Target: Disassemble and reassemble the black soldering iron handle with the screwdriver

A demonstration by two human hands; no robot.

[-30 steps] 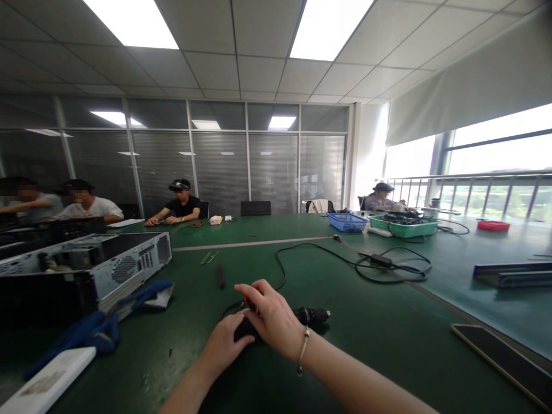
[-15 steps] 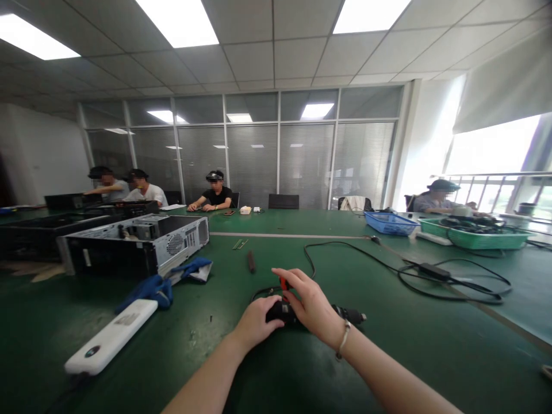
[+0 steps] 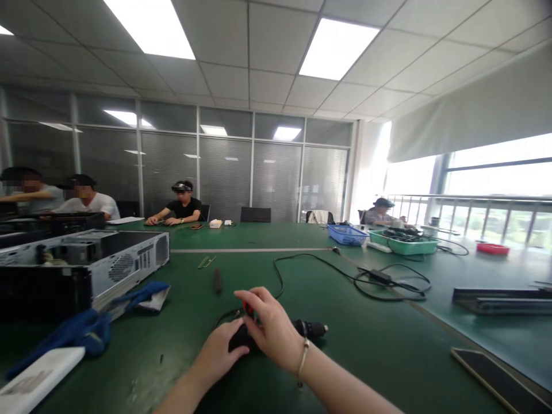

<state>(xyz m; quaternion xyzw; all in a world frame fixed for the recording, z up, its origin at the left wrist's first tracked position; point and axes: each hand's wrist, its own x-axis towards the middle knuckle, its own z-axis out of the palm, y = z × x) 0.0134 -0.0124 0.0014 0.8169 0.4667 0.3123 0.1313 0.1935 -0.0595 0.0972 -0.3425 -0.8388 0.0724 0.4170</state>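
Observation:
On the green table in front of me lies a black electric screwdriver-like tool (image 3: pixel 311 329), its metal tip pointing right and its middle covered by my hands. My left hand (image 3: pixel 221 349) is wrapped round its rear end, thumb along the near side. My right hand (image 3: pixel 275 332) arches over the tool, its fingers closed on a small red piece (image 3: pixel 248 309) standing above it. Most of the red piece is hidden, so its kind is unclear. A black cord (image 3: pixel 224 315) shows just behind my left hand.
An opened computer case (image 3: pixel 129 264) stands left, near blue gloves (image 3: pixel 92 330) and a white bar-shaped device (image 3: pixel 41 376). A dark stick (image 3: pixel 218 282) and a cable with adapter (image 3: pixel 380 277) lie beyond my hands. Blue (image 3: pixel 347 234) and green baskets (image 3: pixel 403 242) are farther right. Several people sit around.
The view has turned right, bringing a red tray, dark metal rails and a dark flat panel into sight at the right. Both hands keep nearly the same grip on the tool and red piece.

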